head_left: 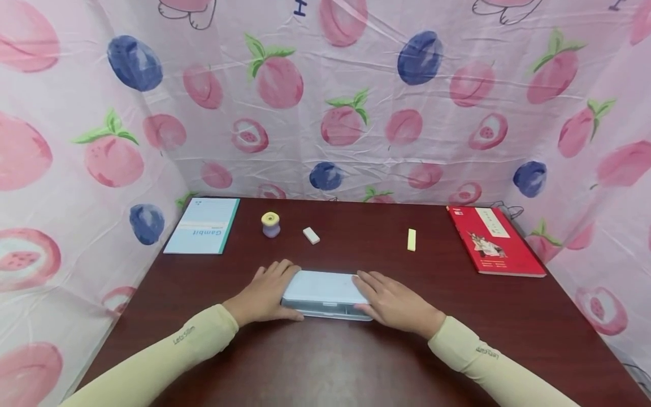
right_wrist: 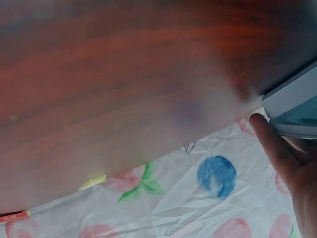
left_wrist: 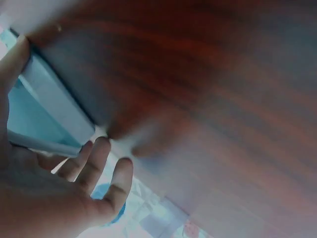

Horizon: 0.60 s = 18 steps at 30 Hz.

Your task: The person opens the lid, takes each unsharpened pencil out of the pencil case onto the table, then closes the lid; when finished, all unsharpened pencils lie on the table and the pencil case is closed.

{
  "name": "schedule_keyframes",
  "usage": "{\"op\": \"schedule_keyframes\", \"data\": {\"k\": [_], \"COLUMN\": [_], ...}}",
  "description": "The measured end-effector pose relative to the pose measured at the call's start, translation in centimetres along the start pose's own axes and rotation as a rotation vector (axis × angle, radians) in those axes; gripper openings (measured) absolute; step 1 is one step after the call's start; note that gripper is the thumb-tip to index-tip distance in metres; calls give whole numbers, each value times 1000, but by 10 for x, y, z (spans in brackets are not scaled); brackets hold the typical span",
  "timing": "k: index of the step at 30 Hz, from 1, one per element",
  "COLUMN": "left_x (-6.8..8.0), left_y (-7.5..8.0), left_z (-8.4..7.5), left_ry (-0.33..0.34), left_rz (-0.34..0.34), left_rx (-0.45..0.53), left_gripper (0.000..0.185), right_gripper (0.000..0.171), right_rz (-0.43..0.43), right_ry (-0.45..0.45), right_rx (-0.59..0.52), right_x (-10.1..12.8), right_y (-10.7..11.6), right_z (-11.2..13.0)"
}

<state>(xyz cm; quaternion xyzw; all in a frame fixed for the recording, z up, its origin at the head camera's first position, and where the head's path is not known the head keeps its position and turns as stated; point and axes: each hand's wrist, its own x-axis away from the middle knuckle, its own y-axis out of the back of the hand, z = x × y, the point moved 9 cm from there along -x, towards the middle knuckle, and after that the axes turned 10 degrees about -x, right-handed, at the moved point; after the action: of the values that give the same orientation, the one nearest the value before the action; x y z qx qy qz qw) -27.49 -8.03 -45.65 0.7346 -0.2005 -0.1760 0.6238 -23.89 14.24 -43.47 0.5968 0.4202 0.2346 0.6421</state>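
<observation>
A pale blue and white pencil case point(head_left: 325, 287) with a translucent front side lies lengthwise on the table, its lid down. My left hand point(head_left: 267, 291) grips its left end, thumb along the front and fingers at the back corner. In the left wrist view the case point(left_wrist: 57, 101) sits between the thumb and the fingers. The right end is held by my right hand point(head_left: 394, 299), thumb at the front and fingers over the lid. Only part of that hand point(right_wrist: 292, 168) and of the case point(right_wrist: 292, 101) shows in the right wrist view.
Behind the case are a yellow and purple spool-shaped object point(head_left: 270, 225), a white eraser point(head_left: 311, 236) and a yellow strip point(head_left: 411, 239). A light blue notebook point(head_left: 200, 226) lies back left, a red book point(head_left: 495, 240) back right. Fruit-patterned cloth point(head_left: 366, 164) surrounds the dark table point(head_left: 325, 367).
</observation>
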Motion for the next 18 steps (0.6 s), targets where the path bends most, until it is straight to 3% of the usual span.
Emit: {"op": "schedule_keyframes", "data": {"k": [6,11,18], "left_x": [3,9,10], "left_y": [-2,-1,0], "left_z": [8,14,20], "left_ry": [44,94,137], "left_rz": [52,73,53], "left_rx": [172,317,331], "left_gripper": [122,117,117], "right_gripper": [65,61,36], "right_rz": [-3,-1,-188], "right_ry": [-24,-57,-62], "right_rx": [-30,-116,-176], "right_x": [-3,-4,-9], "right_y": [2,4,26], "right_z": [-2,-9,-19]}}
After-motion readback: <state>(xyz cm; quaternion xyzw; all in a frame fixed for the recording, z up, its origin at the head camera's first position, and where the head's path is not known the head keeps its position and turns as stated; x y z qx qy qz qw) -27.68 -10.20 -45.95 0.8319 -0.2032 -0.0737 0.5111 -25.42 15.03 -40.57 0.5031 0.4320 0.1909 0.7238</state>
